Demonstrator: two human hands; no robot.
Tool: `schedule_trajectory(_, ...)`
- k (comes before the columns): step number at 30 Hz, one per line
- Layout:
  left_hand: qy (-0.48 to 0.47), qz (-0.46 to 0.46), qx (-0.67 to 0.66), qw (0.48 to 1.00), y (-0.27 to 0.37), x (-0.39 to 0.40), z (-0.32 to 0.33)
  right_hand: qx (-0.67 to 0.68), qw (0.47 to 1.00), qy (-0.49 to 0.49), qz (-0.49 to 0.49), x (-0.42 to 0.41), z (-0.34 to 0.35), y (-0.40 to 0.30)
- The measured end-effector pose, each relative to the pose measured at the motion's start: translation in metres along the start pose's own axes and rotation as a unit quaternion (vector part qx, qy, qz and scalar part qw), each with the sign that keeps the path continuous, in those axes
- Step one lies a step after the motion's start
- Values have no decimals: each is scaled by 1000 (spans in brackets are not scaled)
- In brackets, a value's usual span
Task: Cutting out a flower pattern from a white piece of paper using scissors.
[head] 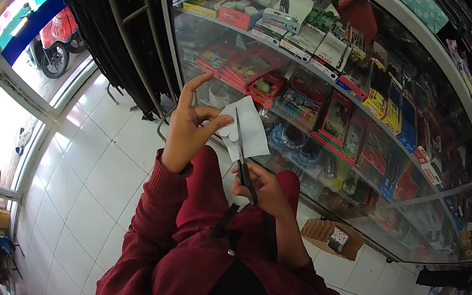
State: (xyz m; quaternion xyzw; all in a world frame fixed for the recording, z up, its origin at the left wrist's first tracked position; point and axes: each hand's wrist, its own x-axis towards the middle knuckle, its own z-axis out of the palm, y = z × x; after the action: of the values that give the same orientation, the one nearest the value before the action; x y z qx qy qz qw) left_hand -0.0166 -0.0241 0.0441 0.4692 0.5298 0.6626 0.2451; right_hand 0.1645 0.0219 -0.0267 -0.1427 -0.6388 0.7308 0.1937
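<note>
My left hand (193, 125) pinches a small piece of white paper (253, 127) between thumb and fingertips, with the index finger raised. Near my thumb the paper's edge is cut into rounded lobes. My right hand (267, 189) grips the black handles of a pair of scissors (242, 166). Their metal blades point away from me and lie along the paper, close to the lobed edge. Whether the blades are fully closed is hard to make out. Both hands are held above my lap, over my dark red trousers (203, 183).
Ahead and to the right stands a glass display case (329, 192) with boxed pens and stationery. Black garments (110, 44) hang from a metal rack at left. A cardboard box (351, 245) sits on the tiled floor (86, 181). A glass door (19, 81) is at far left.
</note>
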Motion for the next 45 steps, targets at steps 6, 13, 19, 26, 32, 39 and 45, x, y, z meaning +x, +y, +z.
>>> schedule_trajectory(6,-9,1,27,1000,3,0,-2,50,998,-21,15,1,1,-2)
schedule_trajectory(13,-16,10,43,999,2,-2,-2,10,1000,5,1,0,3,-1)
schedule_trajectory(19,-2,-16,-20,1000,-14,-18,5,78,997,-3,-2,-1,4,-3)
schedule_trajectory(26,5,-38,-71,997,-14,-16,7,56,998,-21,-18,-4,2,2)
schedule_trajectory(32,-18,-22,-102,994,-20,-19,12,90,996,0,-4,-2,4,-5)
schedule_trajectory(39,10,-68,-153,986,-17,-29,28,70,997,37,11,-4,9,-5)
schedule_trajectory(45,0,-76,-143,987,-21,-32,27,67,996,55,16,-2,15,-4)
